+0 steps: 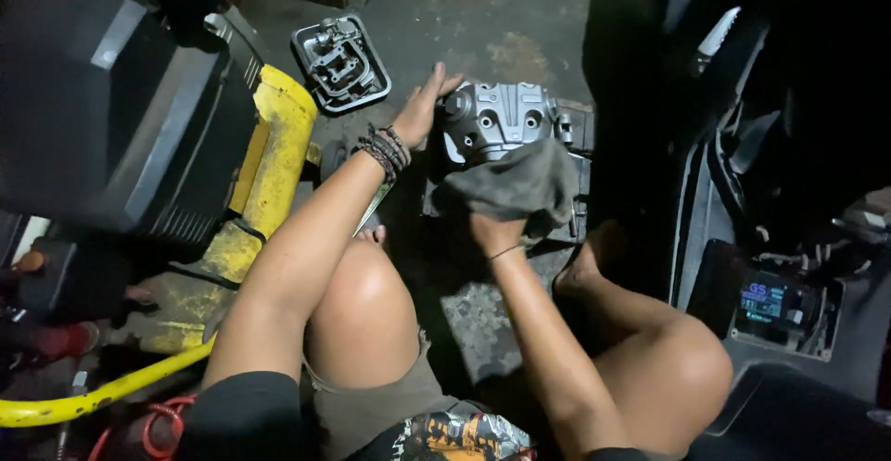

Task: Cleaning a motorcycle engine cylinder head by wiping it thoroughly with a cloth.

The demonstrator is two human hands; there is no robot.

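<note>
The left hand [419, 108] lies flat, fingers apart, steadying the engine cover [501, 119] at 9 o'clock; the right hand [497, 231] clamps a rag [515, 185] at 6 o'clock. Firm, even wiping seems best.

Both bare arms are extending forward between bent knees. The left hand [422, 108], wrist ringed with dark bands, is lying open, fingers together and thumb up. The right hand [497, 233], nearer the body, is curling closed, fingers hidden.
</note>
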